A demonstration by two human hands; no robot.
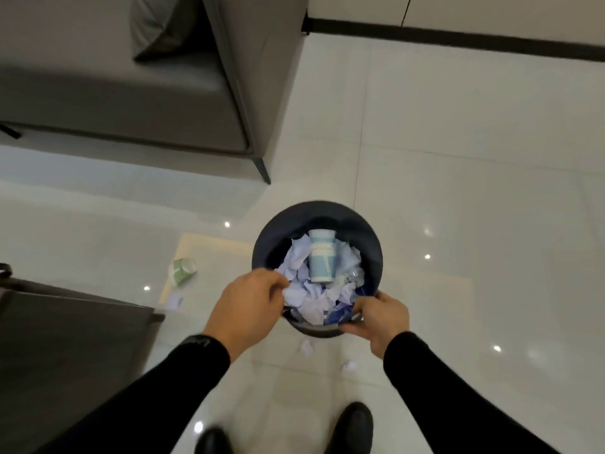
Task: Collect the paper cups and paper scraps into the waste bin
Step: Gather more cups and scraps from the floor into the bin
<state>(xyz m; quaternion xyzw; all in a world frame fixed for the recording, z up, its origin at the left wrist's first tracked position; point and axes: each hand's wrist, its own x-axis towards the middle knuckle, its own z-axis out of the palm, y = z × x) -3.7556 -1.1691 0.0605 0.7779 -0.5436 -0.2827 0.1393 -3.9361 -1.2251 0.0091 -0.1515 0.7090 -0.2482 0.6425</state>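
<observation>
A dark round waste bin [366, 239] is held above the white floor, full of crumpled white and blue paper [309, 298], with a pale blue paper cup [322, 257] lying on top. My right hand [381, 317] grips the bin's near rim. My left hand [248, 306] is over the left rim, its fingers closed on the crumpled paper. A green paper cup [182, 271] lies on its side on the floor to the left. Small white scraps lie on the floor: one scrap [175, 301] near the green cup, two scraps [306, 347] [349, 366] below the bin.
A grey sofa [131, 93] with a cushion fills the upper left, its dark leg [262, 170] close to the bin. A dark low piece of furniture [65, 348] stands at lower left. My black shoes [352, 427] are at the bottom. A wall with dark skirting [458, 37] runs along the upper right.
</observation>
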